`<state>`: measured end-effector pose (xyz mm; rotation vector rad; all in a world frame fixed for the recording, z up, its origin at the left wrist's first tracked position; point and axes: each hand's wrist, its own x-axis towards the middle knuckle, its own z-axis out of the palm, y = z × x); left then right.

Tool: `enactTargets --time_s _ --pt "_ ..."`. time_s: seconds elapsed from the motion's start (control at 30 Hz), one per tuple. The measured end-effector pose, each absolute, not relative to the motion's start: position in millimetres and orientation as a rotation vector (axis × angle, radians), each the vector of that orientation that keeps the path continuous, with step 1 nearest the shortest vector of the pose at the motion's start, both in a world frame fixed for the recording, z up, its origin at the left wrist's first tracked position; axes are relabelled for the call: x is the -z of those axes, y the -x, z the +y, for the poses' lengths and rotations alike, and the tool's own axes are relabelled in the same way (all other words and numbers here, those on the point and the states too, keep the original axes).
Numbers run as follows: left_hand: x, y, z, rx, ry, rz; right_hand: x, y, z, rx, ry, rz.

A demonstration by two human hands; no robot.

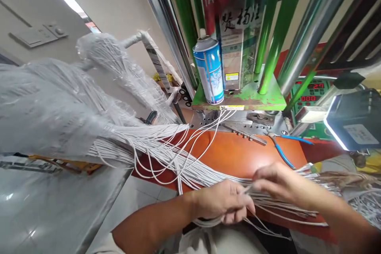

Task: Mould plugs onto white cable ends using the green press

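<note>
A long bundle of thin white wires (166, 147) fans out from plastic wrapping and runs across an orange padded bench top (238, 158) toward me. My left hand (223, 202) is curled around several strands near the bench's front edge. Just to its right, my right hand (279, 180) pinches strands between thumb and fingers, and the wires continue past it to the right. Blue-handled pliers (282, 154) lie on the bench beyond my right hand, not touched by either hand.
A green press machine with steel columns stands at the back, its base plate (238, 99) bearing a blue-and-white spray can (209, 71). A drilled metal plate (238, 121) lies below it. More plastic-wrapped wire (119, 67) hangs at left; a red-digit display (312, 91) and black device (354, 119) sit at right.
</note>
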<state>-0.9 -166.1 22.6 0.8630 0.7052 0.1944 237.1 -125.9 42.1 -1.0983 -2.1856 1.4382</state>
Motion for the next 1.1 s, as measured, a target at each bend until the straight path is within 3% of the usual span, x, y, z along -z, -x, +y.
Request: enactTargets --time_s 0.1,0.23,0.37,0.43,0.7,1.1 --pt "-27 -16 -143 -0.308 -0.808 0.737 -32 -237 -109 -1.29 1.242 -1.84" --pt "-26 -30 -100 -0.461 -0.818 0.82 -6 -225 -93 -1.117 1.196 -1.822" --pt "-12 -29 -60 -0.566 -0.975 0.914 25 -220 -76 -0.295 1.545 -1.885" --pt "-2 -25 -49 -0.579 -1.027 0.966 34 -220 -72 -0.082 1.68 -2.038" --pt "10 -22 -52 -0.569 -1.219 1.092 35 -224 -83 -0.356 1.576 -2.01" --pt "7 -29 -53 -0.475 -1.11 1.14 43 -212 -87 -0.348 1.497 -2.146"
